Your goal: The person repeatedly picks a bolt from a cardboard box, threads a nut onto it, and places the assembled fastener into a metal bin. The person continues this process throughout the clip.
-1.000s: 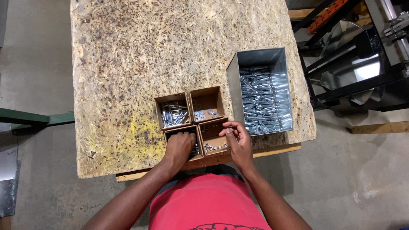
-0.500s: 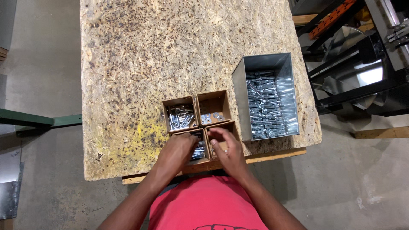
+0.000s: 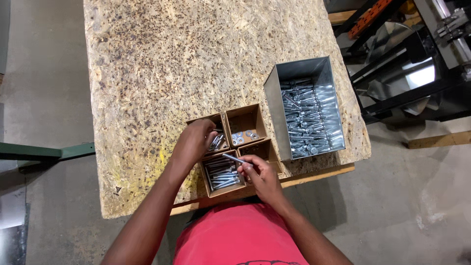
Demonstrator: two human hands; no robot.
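Observation:
Four small open cardboard boxes sit together near the front edge of a chipboard table (image 3: 171,73). My left hand (image 3: 196,140) reaches into the far left box (image 3: 218,142), which holds silver bolts; its fingers are hidden among them. My right hand (image 3: 257,174) pinches a silver bolt (image 3: 234,158) over the near left box of bolts (image 3: 222,175). The far right box (image 3: 245,126) holds a few washers. My right hand mostly covers the near right box (image 3: 262,149).
A grey metal bin (image 3: 306,110) full of long bolts stands at the table's right edge. Beyond it are dark metal machine parts (image 3: 412,64) and wooden beams. A green metal bar (image 3: 44,152) juts out at the left over the concrete floor.
My left hand moved from the near left box up into the far left box. My right hand came away from the near right box and now holds a bolt.

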